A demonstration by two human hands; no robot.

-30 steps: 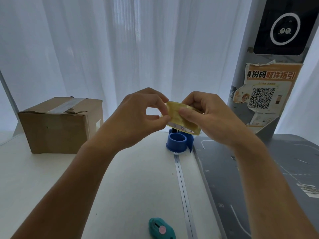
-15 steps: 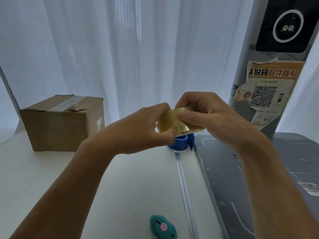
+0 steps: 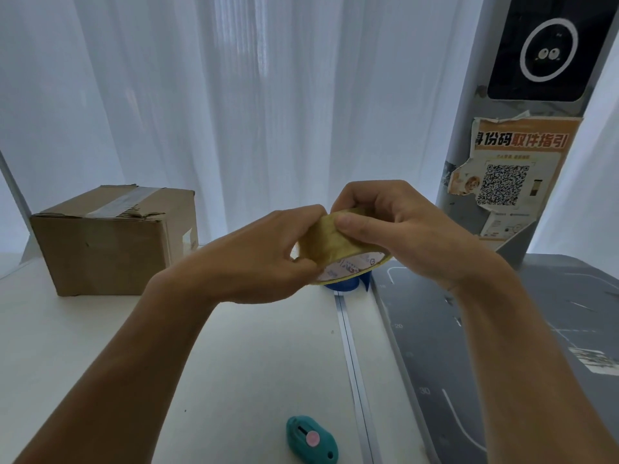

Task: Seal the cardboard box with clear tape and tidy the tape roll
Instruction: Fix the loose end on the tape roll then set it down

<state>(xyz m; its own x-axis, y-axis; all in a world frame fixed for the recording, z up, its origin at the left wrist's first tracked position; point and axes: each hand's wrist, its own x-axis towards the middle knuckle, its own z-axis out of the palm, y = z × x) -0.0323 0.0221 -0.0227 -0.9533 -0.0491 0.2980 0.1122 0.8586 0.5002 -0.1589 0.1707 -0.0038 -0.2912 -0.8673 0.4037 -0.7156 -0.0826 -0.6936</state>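
A yellowish roll of clear tape (image 3: 335, 249) is held up in the middle of the view, tilted so its printed inner core shows underneath. My left hand (image 3: 268, 252) pinches the roll's left side with fingertips curled on its surface. My right hand (image 3: 392, 226) grips the roll from the right, thumb pressed flat on the outer wrap. The cardboard box (image 3: 110, 242) stands on the white table (image 3: 100, 346) at the back left, its flaps down with a strip of tape along the top seam.
A blue tape holder (image 3: 345, 284) stands just behind and below the roll, mostly hidden. A teal box cutter (image 3: 310, 438) lies near the front edge. A grey cutting mat (image 3: 485, 346) covers the right side. White curtains hang behind, and a pillar with a poster (image 3: 512, 175) stands back right.
Both hands have turned the roll, tipping its flat outer face toward me. The hands sit slightly lower and further right than a second ago.
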